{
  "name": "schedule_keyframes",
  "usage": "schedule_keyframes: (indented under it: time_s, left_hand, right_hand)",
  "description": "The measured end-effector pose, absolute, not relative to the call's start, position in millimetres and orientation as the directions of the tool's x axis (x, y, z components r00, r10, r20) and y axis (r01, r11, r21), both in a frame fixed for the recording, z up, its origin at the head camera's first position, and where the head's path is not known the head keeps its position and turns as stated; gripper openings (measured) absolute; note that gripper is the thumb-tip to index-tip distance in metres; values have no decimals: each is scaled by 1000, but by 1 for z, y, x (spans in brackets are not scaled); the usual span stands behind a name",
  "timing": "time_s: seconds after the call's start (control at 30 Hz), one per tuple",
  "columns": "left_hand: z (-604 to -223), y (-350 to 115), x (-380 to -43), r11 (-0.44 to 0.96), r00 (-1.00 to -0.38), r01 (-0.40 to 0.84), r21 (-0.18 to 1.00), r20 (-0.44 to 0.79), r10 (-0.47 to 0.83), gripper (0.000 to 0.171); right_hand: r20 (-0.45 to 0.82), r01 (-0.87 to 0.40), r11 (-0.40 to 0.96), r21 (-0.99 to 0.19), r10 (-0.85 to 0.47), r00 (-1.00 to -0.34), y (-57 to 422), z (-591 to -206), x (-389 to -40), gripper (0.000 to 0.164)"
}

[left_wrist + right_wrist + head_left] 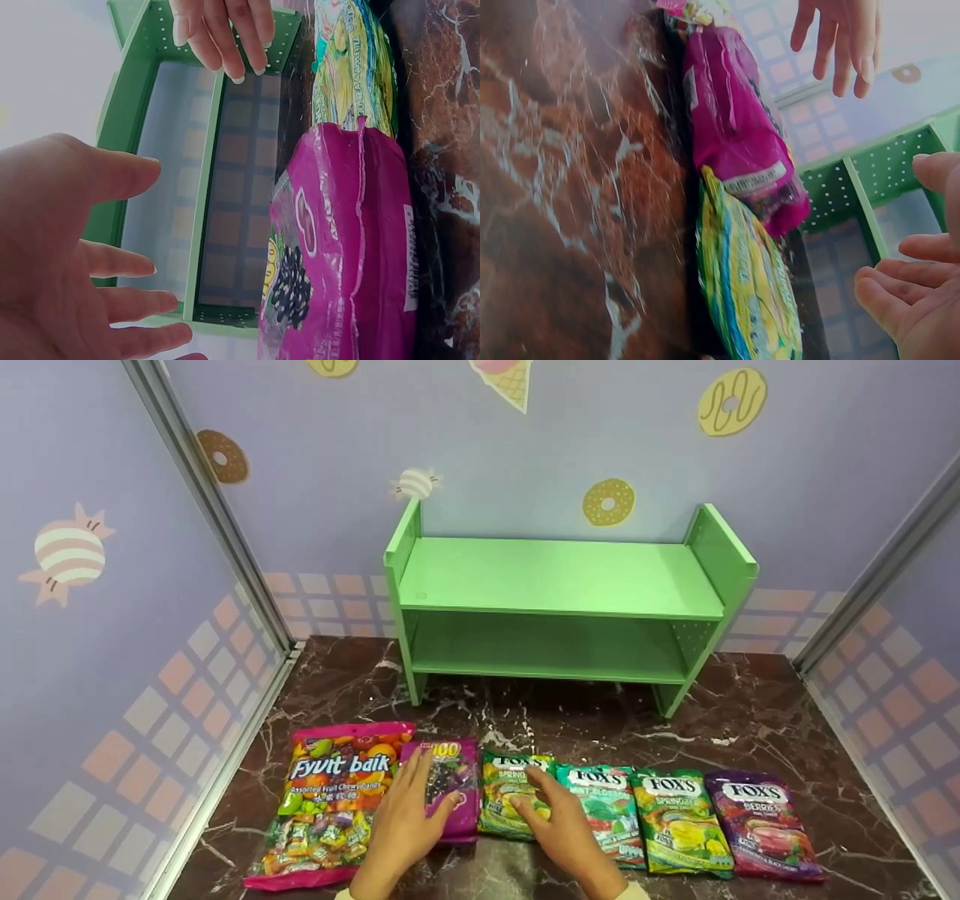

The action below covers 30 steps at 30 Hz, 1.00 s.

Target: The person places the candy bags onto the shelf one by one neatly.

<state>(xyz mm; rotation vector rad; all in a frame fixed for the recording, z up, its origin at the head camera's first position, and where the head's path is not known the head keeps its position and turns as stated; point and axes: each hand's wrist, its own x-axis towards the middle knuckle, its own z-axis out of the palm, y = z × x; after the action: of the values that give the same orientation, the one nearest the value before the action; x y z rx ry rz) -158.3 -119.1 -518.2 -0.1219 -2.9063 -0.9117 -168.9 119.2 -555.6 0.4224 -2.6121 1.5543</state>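
My left hand hovers over the purple candy bag, fingers extended and holding nothing. Over the gap between a green-yellow Fox's bag and a teal Fox's mint bag, my right hand is spread with relaxed fingers, also holding nothing. In the left wrist view the purple bag lies apart from the left fingers. The right wrist view shows the yellow-green bag lying beside the right hand, not touched.
A pink-edged bag of fruit chews lies at the left of the row. Another yellow-green Fox's bag and a dark purple berries bag lie at the right. Behind stands a green two-tier shelf against the patterned wall.
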Motion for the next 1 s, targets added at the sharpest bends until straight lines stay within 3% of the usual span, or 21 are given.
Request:
schedule_keyframes:
  time_s: [0.27, 0.57, 1.0]
  left_hand:
    - [-522, -124, -157, 810, -993, 76, 581, 115, 11, 77]
    - [-529, -132, -158, 804, -995, 46, 593, 95, -13, 76]
    - [-541, -139, -161, 797, -994, 27, 603, 100, -42, 75]
  right_hand:
    - [157, -226, 410, -884, -195, -968, 103, -559, -171, 57]
    - [85, -140, 240, -961, -227, -970, 82, -563, -174, 54]
    - [-21, -38, 269, -962, -211, -977, 65, -573, -175, 64]
